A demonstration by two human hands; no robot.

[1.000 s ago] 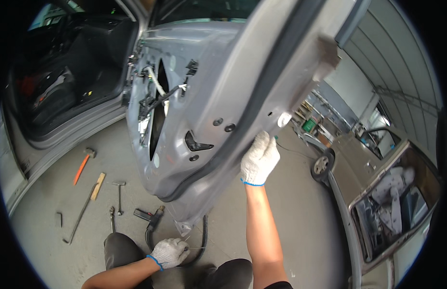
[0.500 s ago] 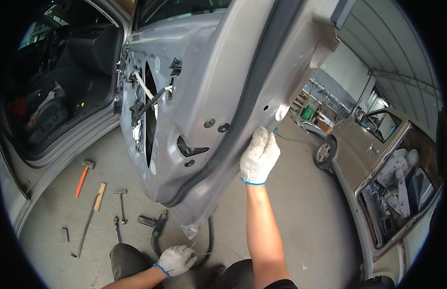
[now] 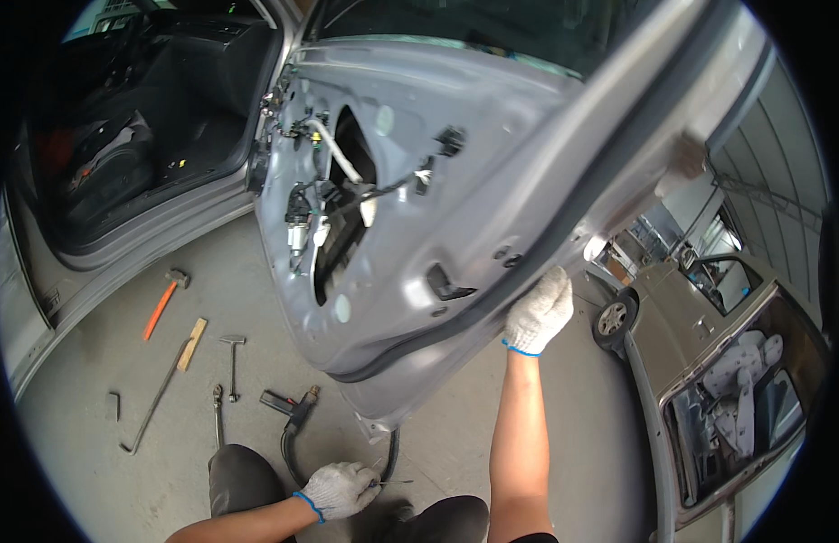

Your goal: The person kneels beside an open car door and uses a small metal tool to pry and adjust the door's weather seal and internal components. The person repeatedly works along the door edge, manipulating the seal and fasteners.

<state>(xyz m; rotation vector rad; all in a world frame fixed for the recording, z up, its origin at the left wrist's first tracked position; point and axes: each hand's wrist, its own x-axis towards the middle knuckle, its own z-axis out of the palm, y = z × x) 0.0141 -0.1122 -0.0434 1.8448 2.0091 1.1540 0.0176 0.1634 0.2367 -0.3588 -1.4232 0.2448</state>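
My right hand (image 3: 540, 312), in a white knitted glove with a blue cuff, is closed around the rear edge of a grey car door (image 3: 410, 262). The fingertips behind that edge are hidden. The door's inner skin is bare, with a long cut-out, loose wiring (image 3: 340, 156) and a black rubber seal (image 3: 609, 145). Low between my knees, my left hand (image 3: 341, 490), gloved alike, is closed on a thin metal rod (image 3: 397, 481). Just beyond it lies a black pistol-grip tool (image 3: 295, 409) with a thick black cable, below the door's lower corner.
On the floor at left lie an orange-handled hammer (image 3: 164, 303), a bent metal bar (image 3: 157, 398), a wooden block (image 3: 193, 344), a small hammer (image 3: 233, 366), a ratchet-like tool (image 3: 218, 414) and a short angled piece (image 3: 113, 406). A beige vehicle (image 3: 654, 326) stands at right.
The door has swung to the right with my right hand on its edge, and its inner face shows more. My left hand stays low, and the rod in it has turned.
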